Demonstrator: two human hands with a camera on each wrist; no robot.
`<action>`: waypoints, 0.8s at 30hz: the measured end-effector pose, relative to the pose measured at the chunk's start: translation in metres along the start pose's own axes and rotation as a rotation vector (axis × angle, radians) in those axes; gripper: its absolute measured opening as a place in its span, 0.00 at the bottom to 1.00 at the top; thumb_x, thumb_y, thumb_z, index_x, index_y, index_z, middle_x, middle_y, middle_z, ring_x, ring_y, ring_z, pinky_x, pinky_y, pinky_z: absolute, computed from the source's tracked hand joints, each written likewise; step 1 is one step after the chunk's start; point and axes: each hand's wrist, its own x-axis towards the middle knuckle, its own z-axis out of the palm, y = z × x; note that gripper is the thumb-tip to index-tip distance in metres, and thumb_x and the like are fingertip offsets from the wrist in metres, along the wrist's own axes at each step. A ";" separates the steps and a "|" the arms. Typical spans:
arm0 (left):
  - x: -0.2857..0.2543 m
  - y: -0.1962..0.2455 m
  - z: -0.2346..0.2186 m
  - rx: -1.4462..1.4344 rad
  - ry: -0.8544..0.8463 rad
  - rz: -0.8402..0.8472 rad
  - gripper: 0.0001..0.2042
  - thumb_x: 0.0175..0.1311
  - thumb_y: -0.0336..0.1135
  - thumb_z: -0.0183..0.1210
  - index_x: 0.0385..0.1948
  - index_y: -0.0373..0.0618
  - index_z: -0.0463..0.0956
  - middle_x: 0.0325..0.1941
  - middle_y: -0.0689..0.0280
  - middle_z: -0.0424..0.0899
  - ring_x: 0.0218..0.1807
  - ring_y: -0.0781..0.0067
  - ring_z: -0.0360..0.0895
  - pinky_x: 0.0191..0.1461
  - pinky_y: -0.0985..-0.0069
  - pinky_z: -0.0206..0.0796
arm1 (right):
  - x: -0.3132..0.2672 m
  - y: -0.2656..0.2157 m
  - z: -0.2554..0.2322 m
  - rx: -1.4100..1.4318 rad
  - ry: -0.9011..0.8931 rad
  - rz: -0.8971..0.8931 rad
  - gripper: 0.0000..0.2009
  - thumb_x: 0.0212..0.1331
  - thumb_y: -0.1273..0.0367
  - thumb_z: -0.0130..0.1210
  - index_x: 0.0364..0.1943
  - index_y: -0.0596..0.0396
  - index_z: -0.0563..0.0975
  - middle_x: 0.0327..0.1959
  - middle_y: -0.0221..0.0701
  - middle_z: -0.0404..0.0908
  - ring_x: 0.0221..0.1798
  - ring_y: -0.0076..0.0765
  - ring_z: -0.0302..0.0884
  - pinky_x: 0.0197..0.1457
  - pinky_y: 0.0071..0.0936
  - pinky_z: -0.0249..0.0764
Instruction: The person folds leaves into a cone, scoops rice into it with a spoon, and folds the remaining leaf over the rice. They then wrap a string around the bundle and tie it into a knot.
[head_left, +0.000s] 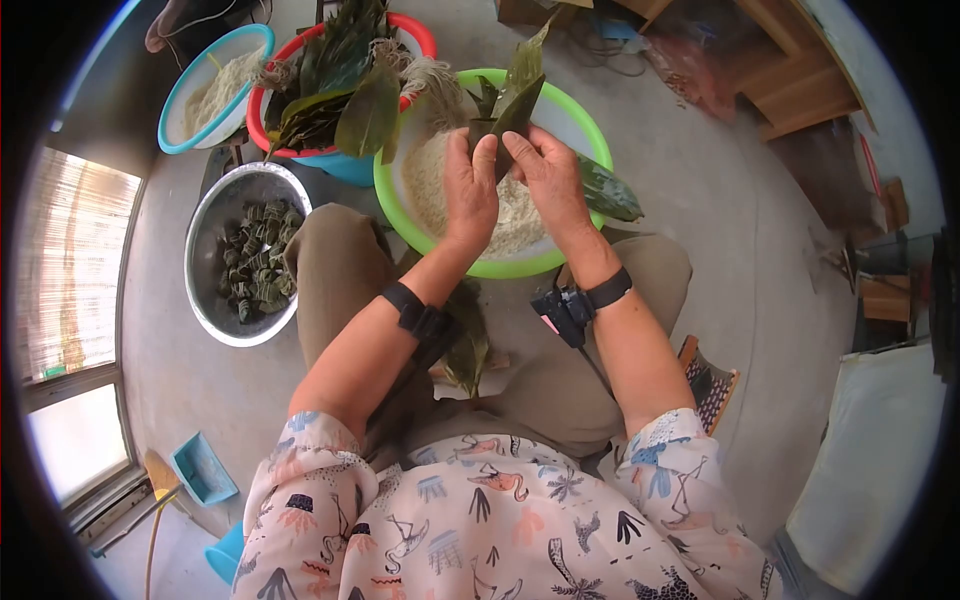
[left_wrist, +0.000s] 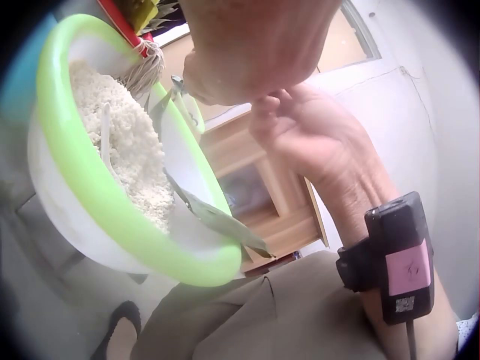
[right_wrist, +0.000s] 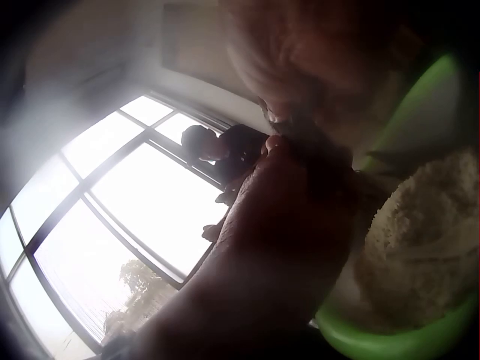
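Note:
Both hands meet over a green basin (head_left: 480, 268) half full of white rice (head_left: 430, 180). Between them stands a folded green leaf (head_left: 518, 95), its tips pointing up and away from me. My left hand (head_left: 478, 170) wraps the leaf's lower part from the left, and my right hand (head_left: 540, 165) pinches it from the right. In the left wrist view the right hand (left_wrist: 315, 142) shows beside the green basin (left_wrist: 135, 225) and its rice (left_wrist: 127, 142). The right wrist view is dark and close, showing only the basin (right_wrist: 420, 337) and rice (right_wrist: 420, 240) clearly.
A red basin (head_left: 415, 30) of long leaves and string stands behind the green one. A blue bowl of rice (head_left: 215, 90) sits far left. A metal bowl (head_left: 205, 300) holds several wrapped leaf parcels. A spare leaf (head_left: 605, 190) lies on the green rim, another on my lap (head_left: 465, 345).

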 end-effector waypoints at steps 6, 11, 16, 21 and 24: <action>0.003 0.003 0.005 -0.101 0.028 0.062 0.12 0.69 0.34 0.53 0.50 0.40 0.68 0.44 0.63 0.71 0.44 0.74 0.70 0.49 0.75 0.65 | -0.003 -0.005 0.002 0.112 -0.005 0.017 0.13 0.66 0.63 0.54 0.45 0.58 0.79 0.27 0.18 0.72 0.28 0.14 0.62 0.33 0.15 0.62; 0.002 -0.004 0.007 -0.192 0.043 0.044 0.14 0.68 0.33 0.55 0.53 0.42 0.68 0.46 0.63 0.69 0.46 0.72 0.69 0.52 0.75 0.65 | -0.001 0.003 -0.001 0.112 -0.009 0.006 0.14 0.65 0.65 0.54 0.50 0.58 0.79 0.32 0.19 0.78 0.30 0.14 0.67 0.35 0.16 0.69; 0.003 -0.003 0.003 -0.104 0.054 0.104 0.13 0.68 0.33 0.55 0.50 0.41 0.70 0.45 0.62 0.69 0.48 0.70 0.68 0.54 0.74 0.64 | -0.003 0.002 0.002 0.043 0.007 -0.020 0.14 0.67 0.61 0.53 0.43 0.59 0.79 0.28 0.19 0.75 0.28 0.15 0.64 0.32 0.16 0.63; 0.002 0.005 0.000 0.034 0.034 0.147 0.11 0.69 0.37 0.54 0.43 0.39 0.72 0.44 0.60 0.70 0.46 0.65 0.68 0.53 0.72 0.62 | -0.003 0.006 0.003 0.066 0.010 -0.027 0.14 0.67 0.60 0.53 0.40 0.58 0.78 0.28 0.20 0.75 0.28 0.15 0.64 0.32 0.15 0.63; 0.001 0.009 0.000 0.048 0.017 0.137 0.11 0.69 0.37 0.53 0.42 0.38 0.72 0.43 0.60 0.69 0.46 0.65 0.68 0.53 0.71 0.62 | -0.006 0.002 0.005 0.147 0.005 -0.011 0.14 0.68 0.60 0.52 0.39 0.58 0.79 0.28 0.20 0.75 0.28 0.15 0.63 0.32 0.15 0.62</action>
